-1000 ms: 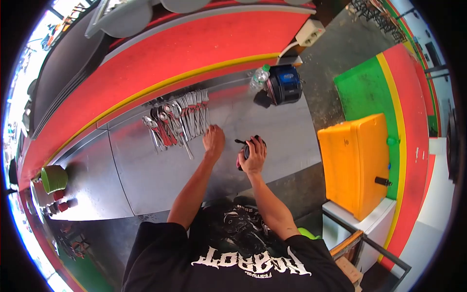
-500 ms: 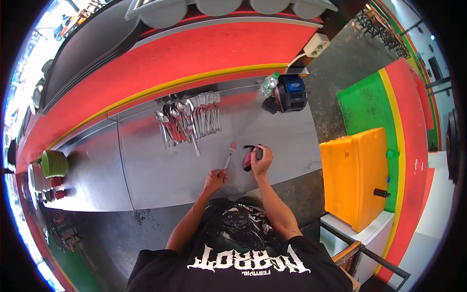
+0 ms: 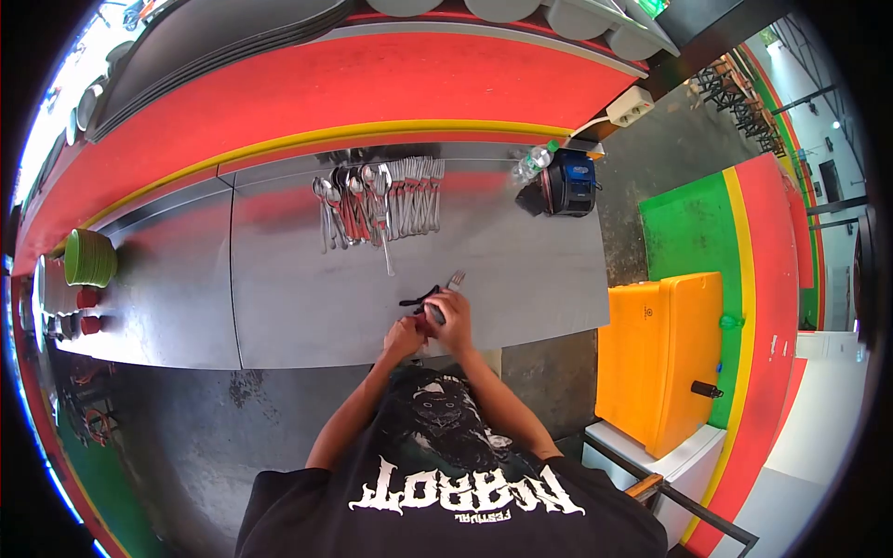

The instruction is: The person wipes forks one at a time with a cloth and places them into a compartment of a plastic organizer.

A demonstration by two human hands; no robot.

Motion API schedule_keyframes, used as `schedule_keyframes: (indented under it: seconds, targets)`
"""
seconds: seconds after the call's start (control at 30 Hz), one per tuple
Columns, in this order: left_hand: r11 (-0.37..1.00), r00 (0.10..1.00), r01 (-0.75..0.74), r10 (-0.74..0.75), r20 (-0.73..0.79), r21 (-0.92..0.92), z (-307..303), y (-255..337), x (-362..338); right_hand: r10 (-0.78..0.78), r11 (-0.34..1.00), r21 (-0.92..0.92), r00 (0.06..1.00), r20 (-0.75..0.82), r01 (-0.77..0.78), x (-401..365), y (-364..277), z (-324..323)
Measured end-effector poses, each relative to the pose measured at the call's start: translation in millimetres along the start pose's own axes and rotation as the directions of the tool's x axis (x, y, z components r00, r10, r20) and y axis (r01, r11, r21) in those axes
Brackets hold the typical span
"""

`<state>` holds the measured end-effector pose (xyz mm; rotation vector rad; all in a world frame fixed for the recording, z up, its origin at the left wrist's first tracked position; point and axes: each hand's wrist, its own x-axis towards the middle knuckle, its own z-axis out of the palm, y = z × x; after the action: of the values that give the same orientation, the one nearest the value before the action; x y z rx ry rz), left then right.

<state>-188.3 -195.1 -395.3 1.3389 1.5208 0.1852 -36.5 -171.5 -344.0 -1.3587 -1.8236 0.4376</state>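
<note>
My left hand (image 3: 404, 340) is closed near the front of the steel table (image 3: 530, 270), around the handle end of a fork (image 3: 457, 279). The fork's tines point up and slightly right, beyond my fingers. Pressed against the fork is my right hand (image 3: 450, 321), closed on a red-and-black cloth (image 3: 426, 298), with a dark strip sticking out to the left. Both hands touch or nearly touch, and most of the fork's handle is hidden. Farther back lie several spoons (image 3: 337, 209) beside a row of forks (image 3: 419, 200), with one spoon (image 3: 386, 232) jutting out toward me.
A plastic bottle (image 3: 532, 165) and a blue-and-black device (image 3: 570, 184) stand at the table's back right. Green stacked dishes (image 3: 90, 259) are at the far left. A red ledge (image 3: 419, 84) runs behind, and an orange box (image 3: 656, 363) stands to the right.
My right hand has moved left with the cloth, from beside the fork onto it beside my left hand. The view has shifted a little.
</note>
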Motion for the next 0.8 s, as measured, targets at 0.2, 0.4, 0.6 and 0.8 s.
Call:
schedule_keyframes:
  seconds: [0.2, 0.4, 0.6, 0.8]
  targets:
    - [0.982, 1.000, -0.010, 0.014, 0.019, -0.186, -26, 35, -30, -0.054, 0.994, -0.091, 0.998, 0.028, 0.056, 37, 19, -11]
    - [0.944, 0.992, -0.121, 0.106, -0.066, -0.305, -25, 28, -34, 0.096, 0.994, 0.063, 0.995, -0.035, -0.094, 46, 28, -7]
    - [0.930, 0.995, -0.097, 0.098, -0.014, -0.355, -29, 21, -36, 0.298, 0.930, -0.136, 0.917, -0.266, -0.342, 67, 86, -24]
    - [0.932, 0.993, -0.114, 0.092, -0.080, -0.343, -32, 35, -42, 0.195, 0.979, 0.107, 0.934, -0.300, -0.171, 75, 46, -41]
